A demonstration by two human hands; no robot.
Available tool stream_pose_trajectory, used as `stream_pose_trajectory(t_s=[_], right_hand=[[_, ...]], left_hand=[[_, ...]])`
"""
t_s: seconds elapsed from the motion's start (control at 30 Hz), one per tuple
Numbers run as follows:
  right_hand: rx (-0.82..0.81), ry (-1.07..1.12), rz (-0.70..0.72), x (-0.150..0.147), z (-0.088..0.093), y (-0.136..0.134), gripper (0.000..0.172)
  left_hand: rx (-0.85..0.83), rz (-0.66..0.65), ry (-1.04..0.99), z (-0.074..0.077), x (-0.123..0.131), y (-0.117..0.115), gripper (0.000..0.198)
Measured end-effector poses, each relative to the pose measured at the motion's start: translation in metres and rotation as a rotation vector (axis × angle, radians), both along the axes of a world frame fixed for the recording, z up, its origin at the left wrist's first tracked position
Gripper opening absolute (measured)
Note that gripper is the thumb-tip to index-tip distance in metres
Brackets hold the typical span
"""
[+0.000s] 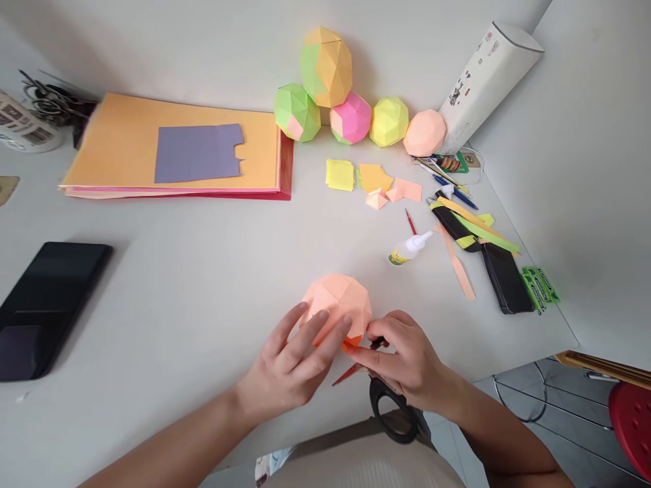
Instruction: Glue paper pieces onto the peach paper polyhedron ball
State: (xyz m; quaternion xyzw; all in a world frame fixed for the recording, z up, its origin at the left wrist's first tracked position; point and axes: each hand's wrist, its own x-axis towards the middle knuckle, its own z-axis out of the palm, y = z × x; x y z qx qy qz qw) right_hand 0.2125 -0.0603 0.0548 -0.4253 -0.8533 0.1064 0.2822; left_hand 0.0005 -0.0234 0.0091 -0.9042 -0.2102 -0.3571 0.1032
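Note:
A faceted peach paper ball point(340, 293) sits low at the front of the table. My left hand point(289, 359) is curled over its near side, with fingertips pressed on the facets. From the right, my right hand point(414, 362) reaches the ball's lower right edge, its thumb and index finger close to a deep orange spot there. Black-handled scissors point(375, 396) are held in that same hand, blades angled to the left below the ball. The ball's underside is hidden by my fingers.
Several finished paper balls point(389, 122) stand along the wall. Yellow squares point(340, 175), a glue bottle point(407, 249), paper strips point(458, 271) and a black phone point(506, 278) lie to the right. A paper stack point(116, 149) and a black device point(51, 305) are on the left.

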Motion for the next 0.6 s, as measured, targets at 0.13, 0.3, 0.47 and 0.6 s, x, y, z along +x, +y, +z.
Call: stream_pose_trajectory(t_s=[0.13, 0.3, 0.47, 0.6], right_hand=[[-0.004, 0.01, -0.012, -0.0006, -0.0038, -0.0014, 0.025], [0.004, 0.038, 0.001, -0.0002, -0.0058, -0.0032, 0.024], [0.023, 0.08, 0.007, -0.0017, -0.0053, -0.0028, 0.024], [0.05, 0.114, 0.003, -0.0039, -0.0068, -0.0029, 0.023]], left_hand=[[-0.015, 0.008, -0.025, -0.0005, 0.0005, -0.0002, 0.027], [-0.018, 0.007, -0.038, -0.002, -0.0001, -0.0013, 0.027], [-0.024, -0.003, -0.044, -0.0026, -0.0003, -0.0018, 0.025], [-0.024, -0.002, -0.042, -0.0034, -0.0002, -0.0023, 0.025]])
